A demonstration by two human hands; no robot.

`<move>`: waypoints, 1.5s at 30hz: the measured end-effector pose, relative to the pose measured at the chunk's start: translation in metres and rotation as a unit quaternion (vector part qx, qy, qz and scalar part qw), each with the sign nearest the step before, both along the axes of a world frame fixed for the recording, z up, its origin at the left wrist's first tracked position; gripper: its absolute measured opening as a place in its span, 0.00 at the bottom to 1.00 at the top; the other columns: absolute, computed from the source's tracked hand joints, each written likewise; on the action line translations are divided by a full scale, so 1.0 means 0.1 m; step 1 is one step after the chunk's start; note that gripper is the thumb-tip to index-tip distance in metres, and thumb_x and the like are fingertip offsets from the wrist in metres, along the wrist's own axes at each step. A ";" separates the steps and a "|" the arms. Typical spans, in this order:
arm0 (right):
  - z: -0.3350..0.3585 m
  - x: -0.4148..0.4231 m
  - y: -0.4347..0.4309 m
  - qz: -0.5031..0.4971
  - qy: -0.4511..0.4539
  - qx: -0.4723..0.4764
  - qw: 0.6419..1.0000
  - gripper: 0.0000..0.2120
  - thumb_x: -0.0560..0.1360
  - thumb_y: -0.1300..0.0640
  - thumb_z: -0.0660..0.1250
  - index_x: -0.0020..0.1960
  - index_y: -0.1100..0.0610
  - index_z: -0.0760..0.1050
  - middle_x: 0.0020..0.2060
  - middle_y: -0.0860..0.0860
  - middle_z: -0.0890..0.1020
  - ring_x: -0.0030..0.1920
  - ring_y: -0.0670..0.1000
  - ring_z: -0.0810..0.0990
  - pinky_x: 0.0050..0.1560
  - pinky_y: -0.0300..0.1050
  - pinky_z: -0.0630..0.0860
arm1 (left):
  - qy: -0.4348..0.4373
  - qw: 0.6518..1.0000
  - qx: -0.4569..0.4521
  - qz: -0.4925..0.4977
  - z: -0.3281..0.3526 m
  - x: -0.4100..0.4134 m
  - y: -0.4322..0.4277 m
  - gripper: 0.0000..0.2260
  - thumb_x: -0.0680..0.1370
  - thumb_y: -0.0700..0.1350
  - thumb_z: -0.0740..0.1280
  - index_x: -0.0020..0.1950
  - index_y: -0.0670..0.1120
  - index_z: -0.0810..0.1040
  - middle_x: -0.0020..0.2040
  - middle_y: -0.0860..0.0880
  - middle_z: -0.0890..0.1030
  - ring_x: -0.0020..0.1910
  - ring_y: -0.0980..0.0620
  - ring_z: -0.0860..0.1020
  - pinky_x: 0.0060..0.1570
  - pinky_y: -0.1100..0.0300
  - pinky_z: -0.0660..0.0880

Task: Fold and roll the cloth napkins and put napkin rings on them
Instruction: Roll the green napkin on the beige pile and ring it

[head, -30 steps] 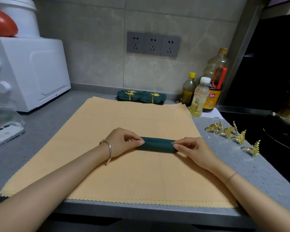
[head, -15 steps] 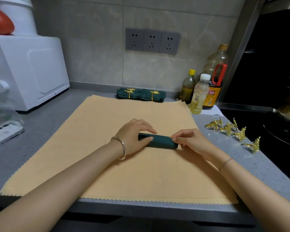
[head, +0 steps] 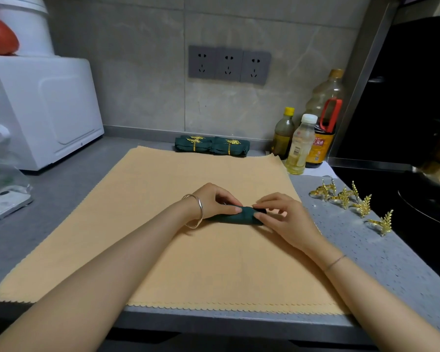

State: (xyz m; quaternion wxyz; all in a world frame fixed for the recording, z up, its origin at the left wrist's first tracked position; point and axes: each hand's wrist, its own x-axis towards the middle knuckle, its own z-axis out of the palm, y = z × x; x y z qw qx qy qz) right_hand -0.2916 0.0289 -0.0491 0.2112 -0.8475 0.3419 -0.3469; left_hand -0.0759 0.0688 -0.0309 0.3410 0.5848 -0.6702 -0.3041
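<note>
Left hand and right hand, fingers curled, both pinch the rolled green napkin (tightly rolled) lying on the tan mat.

Rolled napkin: dark green cloth wound into a short, tight roll. It lies on its side, left to right, on the orange mat, right of the mat's middle.
Hold: the left hand curls over the roll's left end and the right hand pinches its right end.
Finished napkins: two dark green rolls lying end to end by the wall, just past the mat's far edge. Each is banded by a gold ring with a leaf sprig.
Loose napkin rings: gold bands with wheat-ear sprigs, clustered on the grey tabletop right of the mat.
Single ring: same kind, apart from the cluster, nearer the tabletop's front.
</note>
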 end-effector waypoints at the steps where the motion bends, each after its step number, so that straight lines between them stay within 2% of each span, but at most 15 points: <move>1: 0.00 -0.01 0.00 -0.001 0.057 -0.044 0.997 0.10 0.72 0.51 0.72 0.54 0.47 0.82 0.46 0.41 0.81 0.47 0.41 0.75 0.46 0.37 0.71 | -0.006 1.000 0.010 0.001 0.01 0.01 -0.02 0.04 0.73 0.45 0.72 0.46 0.50 0.84 0.42 0.55 0.83 0.40 0.60 0.78 0.43 0.71 0.73; 3: 0.02 0.00 -0.01 -0.016 0.124 -0.091 0.988 0.13 0.72 0.48 0.72 0.56 0.46 0.81 0.46 0.41 0.82 0.49 0.43 0.74 0.47 0.39 0.71 | -0.019 1.000 0.019 -0.001 0.03 0.02 -0.06 0.04 0.74 0.46 0.72 0.47 0.50 0.84 0.44 0.56 0.83 0.38 0.63 0.78 0.40 0.73 0.72; 6: 0.04 0.03 -0.03 -0.020 0.127 -0.079 0.989 0.12 0.73 0.47 0.70 0.56 0.46 0.80 0.44 0.42 0.82 0.48 0.46 0.75 0.49 0.44 0.73 | -0.042 0.999 -0.023 -0.014 0.06 0.00 -0.07 0.06 0.75 0.44 0.70 0.50 0.47 0.84 0.45 0.54 0.82 0.36 0.68 0.76 0.37 0.76 0.69; 10: 0.02 0.04 -0.10 -0.012 0.129 -0.042 0.991 0.11 0.75 0.47 0.68 0.55 0.47 0.80 0.44 0.42 0.81 0.49 0.45 0.73 0.50 0.44 0.72 | -0.162 0.984 -0.078 -0.013 0.02 -0.04 -0.07 0.08 0.76 0.50 0.69 0.53 0.52 0.83 0.47 0.57 0.81 0.46 0.58 0.76 0.48 0.64 0.72; 12: 0.00 0.04 -0.13 -0.005 0.121 -0.020 0.992 0.10 0.75 0.47 0.67 0.55 0.47 0.80 0.44 0.43 0.80 0.48 0.45 0.72 0.50 0.44 0.71 | -0.224 0.971 -0.086 -0.017 0.00 -0.05 -0.07 0.12 0.73 0.54 0.70 0.55 0.54 0.81 0.50 0.58 0.81 0.47 0.59 0.75 0.49 0.63 0.72; 15: 0.01 0.06 -0.20 0.004 0.115 0.021 0.993 0.11 0.75 0.48 0.67 0.55 0.49 0.80 0.45 0.46 0.78 0.48 0.46 0.72 0.49 0.40 0.69 | -0.273 0.958 -0.085 -0.031 0.02 -0.07 -0.09 0.14 0.73 0.54 0.71 0.56 0.53 0.80 0.51 0.56 0.81 0.47 0.57 0.75 0.47 0.61 0.73; 19: 0.02 0.08 -0.30 0.024 0.113 0.063 0.991 0.09 0.76 0.49 0.66 0.52 0.50 0.81 0.43 0.49 0.77 0.47 0.48 0.73 0.46 0.36 0.67 | -0.283 0.955 -0.087 -0.014 -0.01 -0.08 -0.14 0.14 0.73 0.54 0.70 0.57 0.53 0.79 0.51 0.54 0.81 0.49 0.55 0.75 0.49 0.58 0.73; 23: 0.05 0.10 -0.39 0.041 0.094 0.111 0.988 0.06 0.77 0.49 0.65 0.48 0.49 0.80 0.42 0.48 0.76 0.42 0.46 0.73 0.42 0.34 0.66 | -0.270 0.959 -0.086 0.007 -0.06 -0.08 -0.18 0.13 0.73 0.56 0.70 0.56 0.54 0.79 0.50 0.55 0.81 0.48 0.55 0.76 0.48 0.58 0.74; 27: -0.01 0.08 -0.38 0.025 0.050 0.101 0.993 0.04 0.77 0.49 0.65 0.49 0.42 0.77 0.43 0.47 0.78 0.41 0.44 0.72 0.40 0.32 0.66 | -0.261 0.960 -0.097 0.029 -0.09 -0.08 -0.23 0.12 0.73 0.57 0.69 0.54 0.56 0.80 0.48 0.57 0.81 0.45 0.57 0.76 0.44 0.59 0.73; 29: 0.00 0.01 -0.43 -0.012 0.003 0.071 0.997 0.06 0.77 0.50 0.65 0.52 0.45 0.79 0.45 0.45 0.79 0.42 0.42 0.73 0.41 0.30 0.67 | -0.259 0.959 -0.105 0.040 -0.09 -0.12 -0.27 0.12 0.73 0.58 0.69 0.54 0.56 0.80 0.47 0.56 0.81 0.45 0.56 0.76 0.44 0.59 0.73; 32: 0.07 -0.22 -0.60 -0.151 -0.054 0.003 0.987 0.08 0.76 0.51 0.67 0.52 0.51 0.80 0.47 0.45 0.80 0.42 0.42 0.74 0.39 0.33 0.67 | -0.201 0.971 -0.117 0.059 -0.07 -0.22 -0.36 0.11 0.72 0.57 0.70 0.51 0.55 0.81 0.45 0.56 0.82 0.43 0.54 0.77 0.44 0.58 0.74; 35: 0.08 -0.50 -0.78 -0.324 -0.033 -0.091 0.941 0.11 0.73 0.56 0.70 0.55 0.57 0.79 0.50 0.53 0.79 0.50 0.52 0.76 0.48 0.45 0.71 | -0.141 0.980 -0.125 0.071 -0.02 -0.37 -0.46 0.11 0.70 0.57 0.72 0.49 0.54 0.82 0.43 0.55 0.82 0.42 0.54 0.77 0.43 0.58 0.74; 37: 0.08 -0.62 -0.86 -0.404 -0.007 -0.106 0.909 0.17 0.72 0.56 0.71 0.59 0.60 0.76 0.55 0.57 0.77 0.57 0.58 0.74 0.54 0.52 0.70 | -0.140 0.979 -0.131 0.071 0.00 -0.44 -0.51 0.12 0.70 0.57 0.72 0.49 0.54 0.82 0.43 0.56 0.82 0.42 0.54 0.77 0.43 0.58 0.74; 41: 0.04 -0.73 -0.97 -0.434 0.070 -0.054 0.897 0.25 0.72 0.49 0.72 0.65 0.59 0.73 0.60 0.59 0.74 0.61 0.60 0.69 0.59 0.54 0.66 | -0.153 0.977 -0.132 0.074 -0.02 -0.51 -0.56 0.11 0.71 0.56 0.72 0.51 0.53 0.81 0.45 0.55 0.82 0.43 0.55 0.76 0.44 0.57 0.75; 45: -0.01 -0.69 -1.00 -0.424 0.135 -0.068 0.893 0.21 0.72 0.46 0.71 0.61 0.53 0.78 0.60 0.55 0.73 0.62 0.57 0.67 0.58 0.50 0.63 | -0.143 0.979 -0.125 0.069 -0.13 -0.54 -0.56 0.10 0.71 0.55 0.72 0.50 0.54 0.81 0.44 0.57 0.82 0.42 0.57 0.76 0.43 0.59 0.74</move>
